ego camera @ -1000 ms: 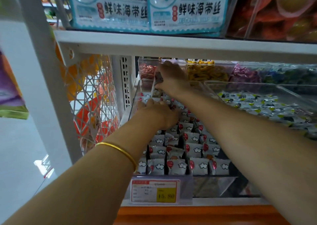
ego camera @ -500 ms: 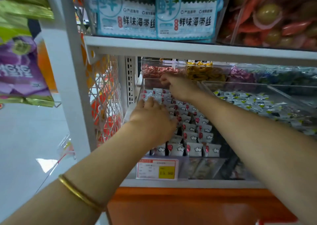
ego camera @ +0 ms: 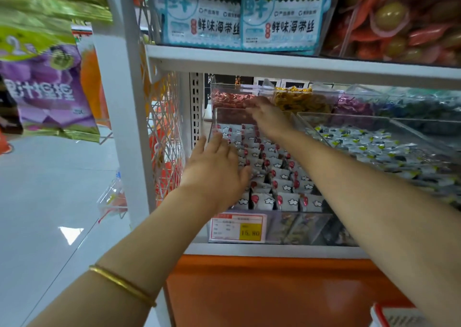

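Small white cloud-print snack packets lined up in a clear plastic bin
Left hand is laid flat, fingers straight, on the rows right under it. Right hand is stretched to the back wall just beyond, and its grip can't be made out.

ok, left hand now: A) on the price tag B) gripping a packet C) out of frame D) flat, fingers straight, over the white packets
D: the left hand lies flat with straight fingers over the white packets in the clear bin, holding nothing.
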The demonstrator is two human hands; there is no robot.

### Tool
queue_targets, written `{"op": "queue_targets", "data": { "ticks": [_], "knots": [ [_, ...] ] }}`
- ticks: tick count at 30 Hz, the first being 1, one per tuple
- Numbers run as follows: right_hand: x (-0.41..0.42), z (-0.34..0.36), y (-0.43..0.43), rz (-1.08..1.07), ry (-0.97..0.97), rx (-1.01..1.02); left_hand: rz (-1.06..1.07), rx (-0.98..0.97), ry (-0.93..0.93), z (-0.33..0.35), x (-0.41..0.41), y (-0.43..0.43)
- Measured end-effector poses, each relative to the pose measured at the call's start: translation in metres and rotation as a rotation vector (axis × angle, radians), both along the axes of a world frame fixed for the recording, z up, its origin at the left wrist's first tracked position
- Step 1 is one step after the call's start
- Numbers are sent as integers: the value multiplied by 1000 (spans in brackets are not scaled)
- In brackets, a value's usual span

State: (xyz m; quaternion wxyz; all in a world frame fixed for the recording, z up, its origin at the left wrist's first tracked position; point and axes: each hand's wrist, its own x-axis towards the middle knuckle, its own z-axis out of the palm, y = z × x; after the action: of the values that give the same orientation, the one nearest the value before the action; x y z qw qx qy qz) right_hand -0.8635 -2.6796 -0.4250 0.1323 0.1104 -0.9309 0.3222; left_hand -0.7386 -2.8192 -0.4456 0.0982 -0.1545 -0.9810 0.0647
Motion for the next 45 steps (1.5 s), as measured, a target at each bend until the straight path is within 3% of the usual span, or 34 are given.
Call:
{"op": "queue_targets", "data": {
  "ticks": [5,9,19,22,26,31,37,41,45],
  "knots": [
    [76,0,30,54,-1,-138,-71,283,48,-7,12,-3],
    [139,-14,40,112,52,-148,-73,355,32,-22,28,-2],
    [160,-24,26,147,153,415,-118,283,-48,-34,36,-4],
    [158,-26,23,154,194,420,-119,260,-47,-34,35,-5],
    [161,-28,23,163,191,210,-119,256,-56,-34,34,-5],
    [167,-24,28,156,274,-145,-141,445,-115,-28,35,-6],
    [172,-17,44,-5,443,-549,-239,677,129,-10,47,-1],
    [179,-18,47,-46,300,-889,-247,858,150,-7,51,6],
    [183,-20,45,-16,72,-1280,-261,1206,38,-4,50,9]
  ]
}}
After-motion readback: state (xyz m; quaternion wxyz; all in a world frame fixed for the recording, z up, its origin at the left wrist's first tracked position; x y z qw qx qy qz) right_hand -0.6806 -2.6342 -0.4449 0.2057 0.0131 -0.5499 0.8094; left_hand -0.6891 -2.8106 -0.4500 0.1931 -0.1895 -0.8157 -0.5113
